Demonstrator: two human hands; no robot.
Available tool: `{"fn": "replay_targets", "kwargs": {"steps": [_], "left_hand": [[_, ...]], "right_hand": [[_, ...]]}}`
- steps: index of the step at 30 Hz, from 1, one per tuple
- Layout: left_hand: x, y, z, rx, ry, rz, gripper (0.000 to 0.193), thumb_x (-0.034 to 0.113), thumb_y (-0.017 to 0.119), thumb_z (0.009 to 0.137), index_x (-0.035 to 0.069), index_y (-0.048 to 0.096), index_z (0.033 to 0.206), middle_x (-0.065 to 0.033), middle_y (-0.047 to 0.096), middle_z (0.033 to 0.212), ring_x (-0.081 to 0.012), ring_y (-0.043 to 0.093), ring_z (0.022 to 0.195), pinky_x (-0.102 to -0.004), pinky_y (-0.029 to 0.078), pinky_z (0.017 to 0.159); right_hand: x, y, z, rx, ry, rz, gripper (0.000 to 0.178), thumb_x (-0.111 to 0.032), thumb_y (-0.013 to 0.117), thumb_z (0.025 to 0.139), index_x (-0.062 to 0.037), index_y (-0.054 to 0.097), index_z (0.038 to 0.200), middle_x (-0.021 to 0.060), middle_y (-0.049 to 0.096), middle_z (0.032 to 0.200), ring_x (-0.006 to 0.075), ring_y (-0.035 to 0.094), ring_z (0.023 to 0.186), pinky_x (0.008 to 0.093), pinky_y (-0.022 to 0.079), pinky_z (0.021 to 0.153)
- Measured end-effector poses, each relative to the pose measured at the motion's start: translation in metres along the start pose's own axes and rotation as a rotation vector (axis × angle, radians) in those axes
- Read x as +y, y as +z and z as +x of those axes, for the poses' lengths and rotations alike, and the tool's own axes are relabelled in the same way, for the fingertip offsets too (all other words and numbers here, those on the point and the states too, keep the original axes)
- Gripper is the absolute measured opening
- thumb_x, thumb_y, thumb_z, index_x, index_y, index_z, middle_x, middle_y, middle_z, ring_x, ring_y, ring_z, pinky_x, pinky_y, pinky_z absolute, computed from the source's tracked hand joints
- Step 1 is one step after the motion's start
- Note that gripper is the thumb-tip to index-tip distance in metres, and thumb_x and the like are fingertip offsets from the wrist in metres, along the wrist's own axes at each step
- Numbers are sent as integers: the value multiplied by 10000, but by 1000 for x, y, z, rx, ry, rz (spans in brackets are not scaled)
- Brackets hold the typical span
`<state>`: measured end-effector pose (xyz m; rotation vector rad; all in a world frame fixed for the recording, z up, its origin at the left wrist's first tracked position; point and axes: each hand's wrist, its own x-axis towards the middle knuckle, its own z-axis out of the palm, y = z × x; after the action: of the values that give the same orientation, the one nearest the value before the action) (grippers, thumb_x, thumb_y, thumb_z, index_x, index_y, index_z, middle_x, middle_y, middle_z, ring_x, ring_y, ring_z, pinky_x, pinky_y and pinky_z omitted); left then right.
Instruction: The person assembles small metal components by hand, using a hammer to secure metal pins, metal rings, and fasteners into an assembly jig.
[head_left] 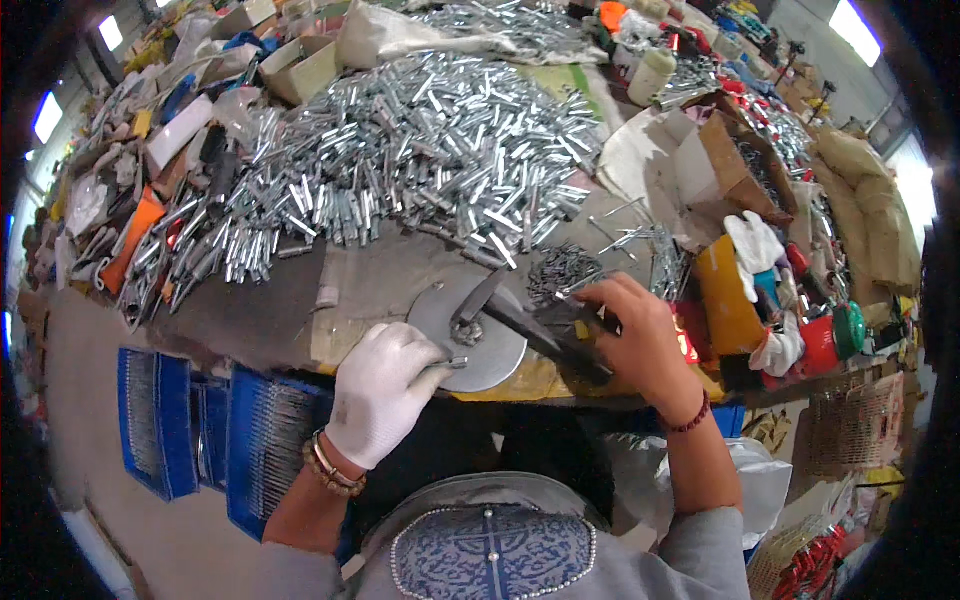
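My left hand point(382, 392), in a white knit glove, pinches a short silvery metal tube point(456, 362) over the near left edge of a round grey metal plate point(498, 372). A hammer point(528, 324) lies slantwise above the plate, its head near the plate's middle and its dark handle running toward my right. Bare and with fingers curled, my right hand point(640, 335) is beside the handle; a tiny shiny bit shows at its fingertips, too small to name. Just beyond those fingertips is a heap of small dark pins point(562, 272).
A large pile of silvery metal tubes point(430, 140) covers the far bench. Long thin rods point(632, 236) lie right of the pins. An open cardboard box point(735, 165) and a yellow container point(730, 295) stand at right. Blue crates point(155, 425) holding metal parts sit below, left.
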<state>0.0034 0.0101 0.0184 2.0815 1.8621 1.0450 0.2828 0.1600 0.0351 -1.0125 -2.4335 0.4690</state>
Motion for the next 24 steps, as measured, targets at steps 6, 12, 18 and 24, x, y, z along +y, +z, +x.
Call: {"fn": "replay_targets", "kwargs": {"steps": [6,12,18,24], "left_hand": [[3,1,-4,-3,-19,-5,162,81,851,783,56,752,909,-105,698,941,-322,671,926,-423,538,831],[1,2,-7,-8,-33,7,174,76,858,776,56,760,917,-108,700,959,-322,671,940,-423,542,833],[4,2,-7,-19,-63,-9,174,71,857,773,54,758,915,-111,690,952,-329,665,944,-429,533,843],[0,6,-12,-2,-63,-35,180,62,854,768,51,762,922,-116,680,945,-331,660,948,-434,524,857]], "right_hand": [[-49,28,-17,-144,-153,155,331,-79,818,790,-100,700,1098,110,655,997,351,705,895,456,577,747],[-58,42,-19,-131,-210,51,333,-96,799,784,-96,690,1099,93,624,1015,321,698,913,441,578,765],[-58,45,-18,-128,-262,51,309,-88,774,786,-90,696,1085,84,621,998,298,697,899,425,582,748],[-60,45,-13,-132,-334,11,251,-112,739,823,-82,700,1069,84,620,984,279,696,872,410,586,710]]}}
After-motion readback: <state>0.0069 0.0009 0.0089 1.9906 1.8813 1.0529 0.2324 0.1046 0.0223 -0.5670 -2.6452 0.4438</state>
